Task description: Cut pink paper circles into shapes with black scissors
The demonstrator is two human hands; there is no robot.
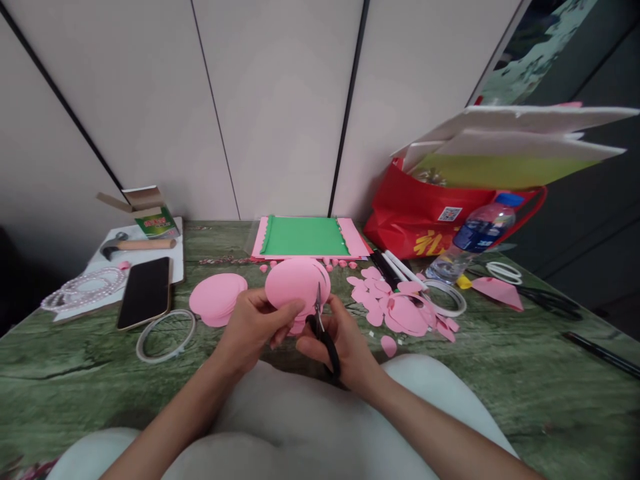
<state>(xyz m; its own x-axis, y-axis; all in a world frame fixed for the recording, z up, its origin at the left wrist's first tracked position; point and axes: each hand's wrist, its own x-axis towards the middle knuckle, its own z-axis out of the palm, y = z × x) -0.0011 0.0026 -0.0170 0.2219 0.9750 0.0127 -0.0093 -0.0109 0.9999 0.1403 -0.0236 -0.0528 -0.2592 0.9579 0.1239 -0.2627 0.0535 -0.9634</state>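
My left hand pinches a round piece of pink paper by its lower left part and holds it above the table. Black-handled scissors are gripped in my right hand, their blades pointing up and lying over the right part of the paper circle. A curved cut line runs near the paper's right edge, leaving a narrow strip there. To the left of my left hand lies a stack of pink paper circles. Pink paper petals and scraps are heaped to the right of my right hand.
Behind the hands lie green and pink sheets. At left are a phone, a tape roll, a hammer, bead strings and a small box. At right stand a water bottle and a red bag.
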